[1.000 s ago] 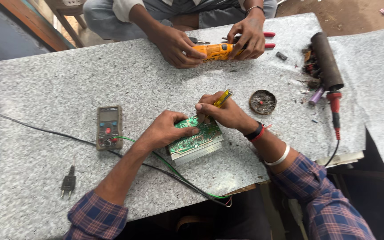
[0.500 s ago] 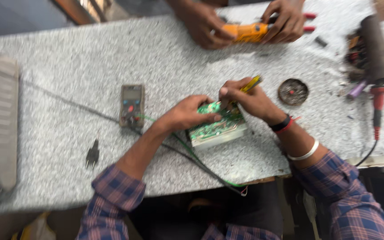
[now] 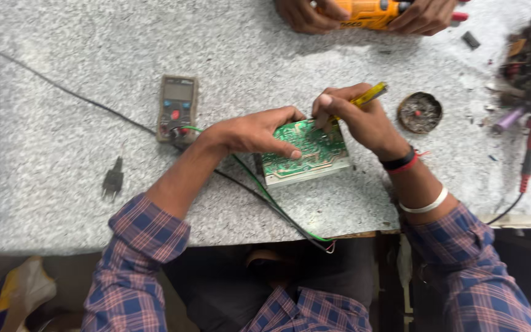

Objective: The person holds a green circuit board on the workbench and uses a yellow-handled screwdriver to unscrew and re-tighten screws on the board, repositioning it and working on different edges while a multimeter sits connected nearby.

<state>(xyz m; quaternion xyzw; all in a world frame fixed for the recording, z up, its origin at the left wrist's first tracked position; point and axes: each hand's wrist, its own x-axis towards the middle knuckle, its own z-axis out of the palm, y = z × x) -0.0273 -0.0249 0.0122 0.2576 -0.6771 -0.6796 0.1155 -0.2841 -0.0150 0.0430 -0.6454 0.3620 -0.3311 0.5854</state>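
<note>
Since half a second ago our view sits closer. Left hand (image 3: 256,132) rests open-fingered on the green rectangular circuit board (image 3: 305,152), mid grey stone counter (image 3: 62,154). Right hand (image 3: 354,117), grip closed round a yellow-handled tool (image 3: 369,94); its tip is hidden. Far orange device (image 3: 364,12) cut off.

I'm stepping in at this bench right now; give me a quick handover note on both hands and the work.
Left hand: steadies the green circuit board on the stone table.
Right hand: grip closed on a yellow-handled tool, its tip at the board's top edge.
Multimeter lies left of the board, leads trailing.
Done: board laid out, solder side up.
Left: cannot tell.
</note>
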